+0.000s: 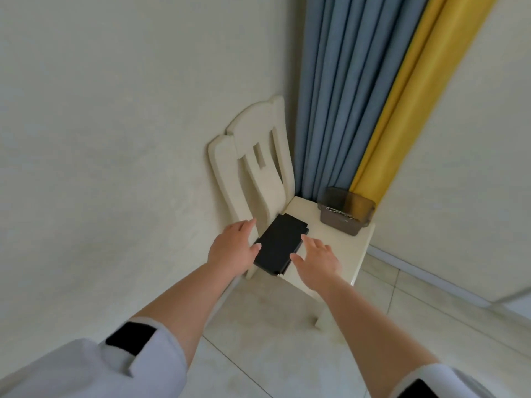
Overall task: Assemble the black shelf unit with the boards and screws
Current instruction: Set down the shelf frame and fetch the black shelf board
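A flat stack of black boards lies on the seat of a cream chair, near its backrest. My left hand hovers at the stack's left edge with fingers straight and thumb near the board. At the stack's right edge my right hand is spread the same way, fingers straight. Neither hand grips anything. A brown translucent box with small metal parts inside sits at the seat's far right corner.
The chair stands in a corner against a cream wall, with blue and yellow curtains behind it. Pale floor tiles stretch in front and to the right.
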